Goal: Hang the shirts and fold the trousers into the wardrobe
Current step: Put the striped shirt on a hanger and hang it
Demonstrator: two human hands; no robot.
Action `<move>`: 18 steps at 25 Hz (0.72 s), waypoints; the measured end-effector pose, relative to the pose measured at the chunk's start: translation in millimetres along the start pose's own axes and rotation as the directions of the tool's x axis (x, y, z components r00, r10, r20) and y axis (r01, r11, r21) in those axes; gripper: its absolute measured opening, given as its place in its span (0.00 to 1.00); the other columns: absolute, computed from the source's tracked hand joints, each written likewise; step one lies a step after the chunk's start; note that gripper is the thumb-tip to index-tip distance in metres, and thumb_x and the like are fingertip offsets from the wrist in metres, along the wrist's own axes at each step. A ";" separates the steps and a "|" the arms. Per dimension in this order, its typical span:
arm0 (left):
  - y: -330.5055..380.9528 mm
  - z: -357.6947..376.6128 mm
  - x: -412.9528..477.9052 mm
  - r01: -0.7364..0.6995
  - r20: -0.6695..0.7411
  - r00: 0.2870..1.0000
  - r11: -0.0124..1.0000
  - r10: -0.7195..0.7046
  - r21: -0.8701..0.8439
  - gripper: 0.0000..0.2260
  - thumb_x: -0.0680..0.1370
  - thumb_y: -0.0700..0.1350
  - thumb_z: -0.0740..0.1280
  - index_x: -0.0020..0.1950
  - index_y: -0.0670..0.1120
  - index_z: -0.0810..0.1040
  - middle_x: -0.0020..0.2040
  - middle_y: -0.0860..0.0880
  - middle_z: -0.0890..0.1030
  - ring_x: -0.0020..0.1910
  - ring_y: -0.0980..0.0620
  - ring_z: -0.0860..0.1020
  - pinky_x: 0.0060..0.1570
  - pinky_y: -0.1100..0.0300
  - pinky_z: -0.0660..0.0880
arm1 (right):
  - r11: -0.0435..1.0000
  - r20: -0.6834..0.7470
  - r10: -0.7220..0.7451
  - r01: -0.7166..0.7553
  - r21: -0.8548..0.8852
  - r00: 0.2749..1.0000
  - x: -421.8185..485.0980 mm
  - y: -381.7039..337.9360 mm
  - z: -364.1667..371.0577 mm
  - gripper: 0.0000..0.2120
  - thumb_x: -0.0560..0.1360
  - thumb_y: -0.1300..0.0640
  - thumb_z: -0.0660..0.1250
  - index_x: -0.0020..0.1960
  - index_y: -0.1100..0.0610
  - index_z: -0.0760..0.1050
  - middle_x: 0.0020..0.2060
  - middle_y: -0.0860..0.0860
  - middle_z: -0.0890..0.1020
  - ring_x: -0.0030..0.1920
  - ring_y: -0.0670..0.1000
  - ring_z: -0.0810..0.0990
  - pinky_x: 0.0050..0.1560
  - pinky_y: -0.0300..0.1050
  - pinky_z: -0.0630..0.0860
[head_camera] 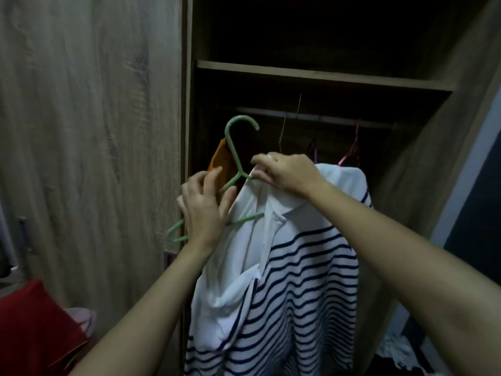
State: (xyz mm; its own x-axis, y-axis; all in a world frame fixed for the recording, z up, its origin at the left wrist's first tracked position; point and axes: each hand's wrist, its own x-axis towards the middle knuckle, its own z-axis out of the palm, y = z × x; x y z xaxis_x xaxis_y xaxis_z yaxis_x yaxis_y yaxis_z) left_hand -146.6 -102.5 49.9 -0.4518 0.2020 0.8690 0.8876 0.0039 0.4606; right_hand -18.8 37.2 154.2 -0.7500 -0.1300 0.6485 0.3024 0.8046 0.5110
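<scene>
A white polo shirt with navy stripes (295,272) hangs half on a green plastic hanger (235,147) in front of the open wardrobe. My right hand (284,172) pinches the shirt's collar at the hanger's neck. My left hand (203,207) is at the hanger's bare left arm, fingers spread, touching it beside the shirt's left shoulder. The hanger's hook points up, below the wardrobe rail (311,116).
The rail carries an orange garment (219,158) at the left and pink and dark hangers (352,147) at the right. A wooden shelf (320,74) spans above the rail. The closed wardrobe door (89,131) stands at left. Red cloth (32,329) lies at lower left, white cloth (395,351) at lower right.
</scene>
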 end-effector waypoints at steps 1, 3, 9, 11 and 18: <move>0.1 4.7 -13.6 -0.055 -0.054 0.997 0.995 0.060 0.089 0.12 0.76 0.51 0.64 0.58 0.51 0.72 0.56 0.45 0.69 0.54 0.47 0.67 0.53 0.50 0.64 | 0.999 -0.005 0.036 -0.035 0.028 0.999 1.7 2.1 -3.6 0.21 0.76 0.40 0.53 0.55 0.52 0.76 0.42 0.52 0.82 0.32 0.57 0.81 0.28 0.41 0.67; -7.5 19.4 -61.0 -0.211 0.057 0.977 0.949 0.203 0.234 0.09 0.73 0.51 0.62 0.53 0.53 0.71 0.56 0.44 0.65 0.53 0.45 0.65 0.49 0.46 0.68 | 0.990 0.021 0.116 -0.117 0.074 0.993 0.2 9.5 -10.9 0.23 0.76 0.39 0.50 0.57 0.51 0.74 0.46 0.52 0.81 0.39 0.59 0.82 0.33 0.44 0.70; -77.8 18.8 -68.6 0.409 0.796 0.567 0.911 -0.211 -0.050 0.13 0.75 0.40 0.69 0.43 0.60 0.82 0.54 0.51 0.78 0.62 0.47 0.73 0.59 0.63 0.70 | 0.978 0.076 0.145 -0.155 0.139 0.986 -36.8 42.7 -30.4 0.27 0.77 0.36 0.45 0.57 0.51 0.73 0.44 0.57 0.78 0.39 0.62 0.80 0.35 0.51 0.75; -98.4 11.7 -38.3 0.447 0.858 0.471 0.894 -0.206 -0.031 0.22 0.72 0.31 0.67 0.39 0.61 0.83 0.46 0.53 0.84 0.55 0.51 0.80 0.56 0.62 0.75 | 0.989 0.105 0.073 -0.086 0.123 0.992 -59.9 47.3 -30.1 0.29 0.78 0.37 0.43 0.56 0.54 0.75 0.42 0.58 0.78 0.34 0.61 0.79 0.30 0.47 0.74; -67.4 11.6 37.2 0.314 0.583 0.662 0.880 -0.471 0.356 0.10 0.74 0.43 0.68 0.51 0.41 0.83 0.49 0.43 0.82 0.47 0.46 0.80 0.49 0.57 0.77 | 0.982 0.369 0.187 -0.159 -0.106 0.910 -93.8 38.3 -16.9 0.24 0.76 0.41 0.45 0.59 0.51 0.71 0.51 0.55 0.74 0.40 0.60 0.78 0.33 0.44 0.65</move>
State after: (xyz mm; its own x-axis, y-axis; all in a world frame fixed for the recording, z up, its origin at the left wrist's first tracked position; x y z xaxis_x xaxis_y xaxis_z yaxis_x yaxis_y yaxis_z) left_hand -222.2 -83.9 49.1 -0.6650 0.7030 0.2524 0.6717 0.4151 0.6137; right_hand 73.1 70.5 122.5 -0.8431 0.2462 0.4780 0.4785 0.7490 0.4583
